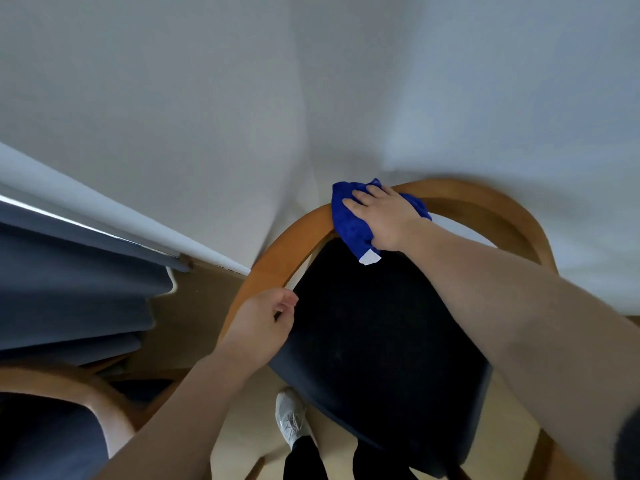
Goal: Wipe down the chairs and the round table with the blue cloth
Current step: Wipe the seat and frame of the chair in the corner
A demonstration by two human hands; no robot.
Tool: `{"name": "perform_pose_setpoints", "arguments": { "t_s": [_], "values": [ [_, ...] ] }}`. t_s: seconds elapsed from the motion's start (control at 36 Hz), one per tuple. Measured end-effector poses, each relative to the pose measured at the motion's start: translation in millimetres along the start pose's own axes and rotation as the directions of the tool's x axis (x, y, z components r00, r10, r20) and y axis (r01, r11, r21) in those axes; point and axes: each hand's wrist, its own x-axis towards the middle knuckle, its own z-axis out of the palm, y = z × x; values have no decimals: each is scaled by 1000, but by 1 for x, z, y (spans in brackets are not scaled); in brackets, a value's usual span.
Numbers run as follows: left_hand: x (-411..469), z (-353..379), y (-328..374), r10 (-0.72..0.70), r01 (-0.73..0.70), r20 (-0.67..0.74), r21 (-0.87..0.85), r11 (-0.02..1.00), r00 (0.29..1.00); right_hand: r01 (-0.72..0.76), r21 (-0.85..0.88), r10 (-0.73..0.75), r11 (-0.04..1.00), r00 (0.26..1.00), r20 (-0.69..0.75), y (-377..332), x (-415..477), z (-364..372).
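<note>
A wooden chair (478, 199) with a curved back rail and a dark blue seat cushion (374, 334) stands against the white wall. The blue cloth (349, 223), with a white label at its lower corner, is draped over the top of the back rail. My right hand (384, 220) lies on the cloth with its fingers fairly straight, pressing it onto the rail. My left hand (263, 323) holds the left end of the rail beside the cushion, fingers curled round the wood. The round table is not in view.
A second wooden chair (59, 386) with a dark seat stands at the lower left. Grey-blue curtains (76, 292) hang on the left beside the wall corner. My shoe (291, 417) and dark trouser legs stand on the light floor below the chair.
</note>
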Motion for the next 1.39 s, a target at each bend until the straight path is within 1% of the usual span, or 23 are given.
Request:
{"name": "perform_pose_setpoints", "arguments": {
  "t_s": [0.14,0.31,0.47,0.61,0.92,1.0,1.25,1.39],
  "values": [
    [8,2,13,-3,3,20,-5,1000,1000,-37,1,37,999,999,4,14,-10,4],
    [13,-1,30,22,-25,48,49,999,999,-73,-23,73,997,997,16,26,-21,1],
    [13,1,44,55,-59,61,65,996,997,-149,-44,151,988,988,43,45,-43,-7],
    [12,6,55,89,-95,70,79,992,994,-223,-17,223,975,971,86,60,-66,-12],
    [9,21,72,159,-169,95,101,980,983,-348,61,345,935,937,63,82,-116,-3],
    [11,27,74,159,-172,120,111,979,980,-379,84,375,922,925,60,87,-126,1],
    [19,47,87,244,-268,170,138,953,955,-450,141,447,882,893,52,99,-153,20],
    [24,55,94,260,-293,199,160,943,945,-488,189,489,852,871,44,105,-166,33]
  ]
}}
